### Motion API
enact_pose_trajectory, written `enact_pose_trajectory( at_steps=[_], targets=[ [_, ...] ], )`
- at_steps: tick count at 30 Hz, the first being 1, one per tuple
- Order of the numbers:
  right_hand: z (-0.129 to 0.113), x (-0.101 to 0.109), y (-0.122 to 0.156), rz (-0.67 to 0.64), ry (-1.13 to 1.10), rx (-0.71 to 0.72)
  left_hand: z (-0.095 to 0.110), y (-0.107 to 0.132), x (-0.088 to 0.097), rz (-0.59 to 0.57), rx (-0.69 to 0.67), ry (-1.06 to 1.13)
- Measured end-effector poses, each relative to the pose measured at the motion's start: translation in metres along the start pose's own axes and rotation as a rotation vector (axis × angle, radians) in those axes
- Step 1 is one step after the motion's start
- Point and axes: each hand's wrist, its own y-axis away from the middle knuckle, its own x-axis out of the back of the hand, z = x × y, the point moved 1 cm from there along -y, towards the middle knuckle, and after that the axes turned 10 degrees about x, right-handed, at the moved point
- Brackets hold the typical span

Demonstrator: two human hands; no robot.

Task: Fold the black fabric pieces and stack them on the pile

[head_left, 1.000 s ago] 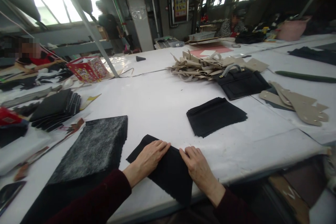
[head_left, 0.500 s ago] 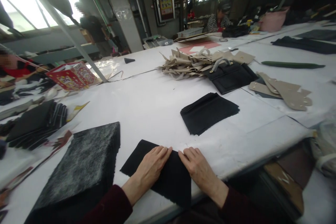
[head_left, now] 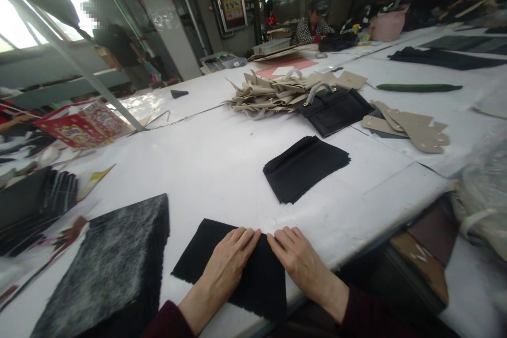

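"Black was the piece (head_left: 259, 285) under the hands, wasn't it?"

"It was, and it lay slantwise on the white table (head_left: 190, 163), by the near edge."

"How were the hands set?"

"The left hand (head_left: 227, 259) lay across the middle, fingers close together, their tips at the far edge. The right hand (head_left: 299, 256) was at the right-hand end, fingers bent onto that same edge, the two sets of fingertips near each other but apart. Both thumbs were hidden, so I couldn't tell whether either hand pinched it or only pressed."

"And round about?"

"Off to the left stood a thick dark stack (head_left: 106, 259), its top flecked with grey. Farther off, past the right hand, was a ragged-edged black pile (head_left: 307, 169); behind that sat a black bag (head_left: 336, 111) with a grey handle, in front of a heap of beige pieces (head_left: 265, 95)."

"Anything to the bag's right?"

"Some flat beige cut-outs (head_left: 415, 129), and a long green thing (head_left: 420, 87) beyond them"
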Motion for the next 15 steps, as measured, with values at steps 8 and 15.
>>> enact_pose_trajectory(
  at_steps=[8,15],
  targets=[
    [0.000,0.002,0.001,0.009,-0.002,0.022,0.011,-0.002,0.007,-0.006,0.020,-0.050],
    [0.000,0.002,0.004,0.017,-0.011,0.001,0.013,-0.001,0.003,0.017,0.030,-0.074]
  ],
)
